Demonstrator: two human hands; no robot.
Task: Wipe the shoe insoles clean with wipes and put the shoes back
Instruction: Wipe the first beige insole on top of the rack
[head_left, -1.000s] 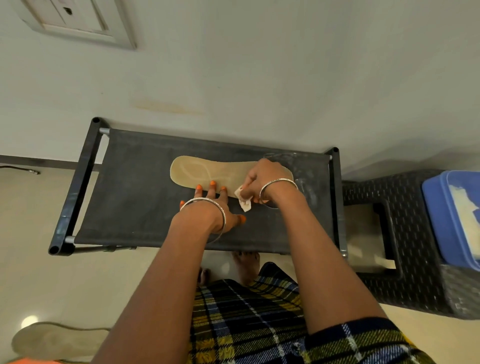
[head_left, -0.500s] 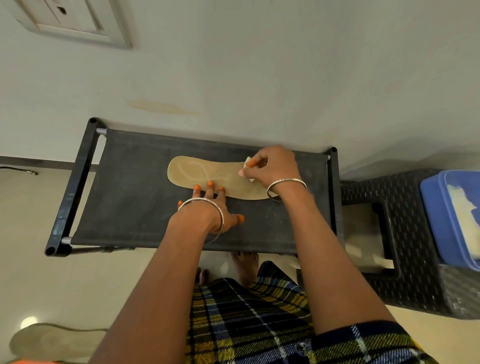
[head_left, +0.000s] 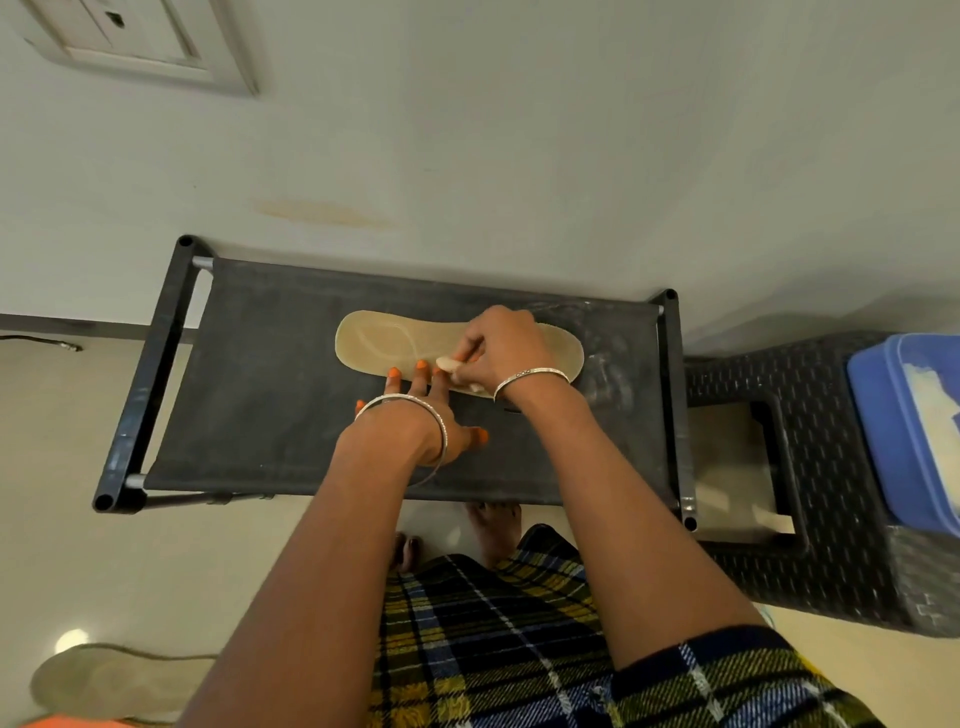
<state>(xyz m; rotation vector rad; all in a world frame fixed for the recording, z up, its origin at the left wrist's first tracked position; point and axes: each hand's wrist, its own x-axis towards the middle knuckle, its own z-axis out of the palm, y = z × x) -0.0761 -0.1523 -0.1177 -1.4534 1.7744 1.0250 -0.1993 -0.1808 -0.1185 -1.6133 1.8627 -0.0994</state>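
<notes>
A tan insole lies flat on the black fabric top of a low rack. My left hand presses its straight fingers on the insole's near edge and holds it down. My right hand grips a small crumpled white wipe against the insole's middle, close to my left fingertips. The insole's right end shows beyond my right wrist.
A second insole lies on the floor at the lower left. A dark woven plastic stool stands to the right of the rack, with a blue lidded box on it. The wall runs just behind the rack. My bare feet stand under its front edge.
My right hand swept the wipe from the insole's near edge to its far edge, then back toward the middle and left. My left hand stayed pressed on the insole.
</notes>
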